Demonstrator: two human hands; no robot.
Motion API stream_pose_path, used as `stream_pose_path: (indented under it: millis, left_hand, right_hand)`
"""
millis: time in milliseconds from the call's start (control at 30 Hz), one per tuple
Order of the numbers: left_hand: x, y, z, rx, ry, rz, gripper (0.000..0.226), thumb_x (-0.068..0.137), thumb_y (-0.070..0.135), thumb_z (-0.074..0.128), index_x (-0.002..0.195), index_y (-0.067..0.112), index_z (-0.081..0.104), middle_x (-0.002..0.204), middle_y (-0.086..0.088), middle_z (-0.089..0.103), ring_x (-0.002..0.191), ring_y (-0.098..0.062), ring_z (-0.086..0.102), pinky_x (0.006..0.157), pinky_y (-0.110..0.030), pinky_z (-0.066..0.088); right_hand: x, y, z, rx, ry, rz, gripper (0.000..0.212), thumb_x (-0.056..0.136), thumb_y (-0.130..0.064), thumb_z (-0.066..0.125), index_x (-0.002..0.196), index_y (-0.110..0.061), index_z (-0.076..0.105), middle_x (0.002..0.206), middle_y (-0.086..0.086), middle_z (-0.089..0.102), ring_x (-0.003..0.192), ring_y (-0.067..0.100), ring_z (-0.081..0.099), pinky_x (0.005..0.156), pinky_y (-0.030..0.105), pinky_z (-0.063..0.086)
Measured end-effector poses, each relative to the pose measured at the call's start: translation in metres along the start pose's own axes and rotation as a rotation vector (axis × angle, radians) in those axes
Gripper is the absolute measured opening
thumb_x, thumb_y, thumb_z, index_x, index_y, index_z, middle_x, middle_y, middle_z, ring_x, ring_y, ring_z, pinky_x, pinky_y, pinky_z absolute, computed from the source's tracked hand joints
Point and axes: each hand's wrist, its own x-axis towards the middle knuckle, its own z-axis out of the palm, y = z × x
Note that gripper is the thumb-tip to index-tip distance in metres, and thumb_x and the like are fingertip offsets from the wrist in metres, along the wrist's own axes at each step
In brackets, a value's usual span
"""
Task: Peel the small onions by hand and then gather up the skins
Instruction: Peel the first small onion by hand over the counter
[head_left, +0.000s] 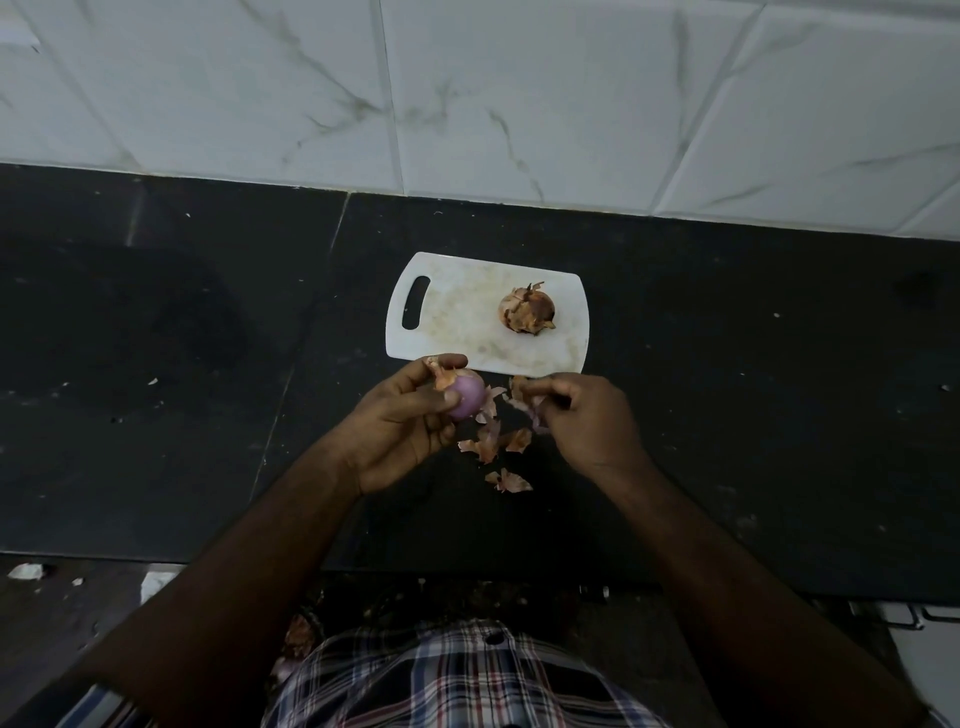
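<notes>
Just past the hands, a white cutting board (467, 332) holds one unpeeled onion (527, 310). The left hand (400, 421) curls round a half-peeled onion (466, 397), and the right hand (587, 415) pinches a strip of skin (525, 402). Loose skins (493, 441) lie under the hands; a hard tug could tear the strip or scatter them.

Plaid shirt (457, 675); bare forearms

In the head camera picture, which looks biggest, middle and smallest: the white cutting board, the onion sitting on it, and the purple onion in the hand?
1. White cutting board, by far the largest.
2. Unpeeled onion on the board.
3. Purple peeled onion, held in the left hand.

The two onions look close in size; fingers hide part of the purple one, so that order is unsure.
</notes>
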Motion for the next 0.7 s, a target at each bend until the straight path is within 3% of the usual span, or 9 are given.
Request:
stream_pose_path:
  millis: [100, 200, 267, 400, 467, 533, 700]
  left_hand:
    - [0.0, 0.001, -0.001, 0.015, 0.007, -0.008, 0.042, 0.079, 0.005, 0.067, 0.119, 0.02, 0.067, 0.119, -0.012, 0.067, 0.086, -0.018, 0.064, 0.066, -0.026, 0.051]
    - [0.002, 0.002, 0.003, 0.0, -0.002, -0.023, 0.043, 0.08, 0.006, 0.065, 0.12, 0.02, 0.066, 0.115, -0.01, 0.069, 0.082, -0.017, 0.065, 0.064, -0.026, 0.052]
    - [0.003, 0.0, 0.005, -0.006, 0.002, -0.016, 0.043, 0.081, 0.006, 0.065, 0.121, 0.018, 0.063, 0.112, -0.009, 0.069, 0.08, -0.017, 0.065, 0.064, -0.026, 0.053]
    - [0.008, -0.005, 0.008, 0.009, 0.032, 0.01, 0.043, 0.079, 0.005, 0.071, 0.12, 0.014, 0.063, 0.11, -0.01, 0.07, 0.088, -0.024, 0.067, 0.08, -0.036, 0.053]
    - [0.009, -0.005, 0.008, 0.002, 0.041, 0.017, 0.044, 0.077, 0.003, 0.072, 0.119, 0.014, 0.063, 0.113, -0.012, 0.07, 0.092, -0.025, 0.068, 0.083, -0.037, 0.053]
    - [0.008, -0.005, 0.008, -0.013, 0.03, 0.018, 0.042, 0.079, 0.003, 0.071, 0.119, 0.013, 0.064, 0.112, -0.012, 0.071, 0.09, -0.024, 0.069, 0.076, -0.033, 0.058]
    - [0.005, -0.012, 0.009, -0.061, 0.055, -0.004, 0.04, 0.085, 0.003, 0.069, 0.124, 0.009, 0.061, 0.109, -0.01, 0.07, 0.085, -0.019, 0.07, 0.07, -0.027, 0.058]
  right_hand:
    - [0.002, -0.005, -0.002, 0.1, 0.031, 0.037, 0.027, 0.097, -0.007, 0.056, 0.114, -0.02, 0.074, 0.108, -0.01, 0.072, 0.085, -0.007, 0.065, 0.069, 0.005, 0.048]
    - [0.001, -0.011, 0.004, 0.21, -0.041, 0.063, 0.034, 0.098, -0.005, 0.051, 0.119, -0.021, 0.071, 0.114, -0.007, 0.071, 0.095, 0.004, 0.068, 0.078, 0.017, 0.053]
    - [-0.003, -0.017, 0.01, 0.386, -0.081, 0.067, 0.027, 0.096, -0.012, 0.061, 0.12, -0.022, 0.07, 0.112, -0.007, 0.073, 0.099, 0.007, 0.069, 0.085, 0.028, 0.057]
    - [-0.01, -0.029, 0.021, 0.638, -0.054, 0.062, 0.019, 0.086, -0.01, 0.074, 0.104, -0.018, 0.075, 0.095, 0.0, 0.077, 0.089, 0.016, 0.074, 0.075, 0.033, 0.062]
    - [-0.009, -0.029, 0.026, 0.62, 0.026, 0.075, 0.018, 0.086, -0.002, 0.073, 0.094, -0.017, 0.076, 0.09, 0.002, 0.077, 0.085, 0.017, 0.075, 0.074, 0.031, 0.061]
    - [-0.008, -0.027, 0.028, 0.577, 0.04, 0.093, 0.019, 0.087, 0.001, 0.071, 0.092, -0.017, 0.075, 0.088, 0.004, 0.077, 0.082, 0.016, 0.074, 0.072, 0.029, 0.061]
    - [-0.005, -0.023, 0.028, 0.261, 0.03, -0.02, 0.02, 0.09, -0.006, 0.068, 0.106, -0.017, 0.074, 0.092, -0.009, 0.073, 0.084, 0.001, 0.069, 0.072, 0.014, 0.054]
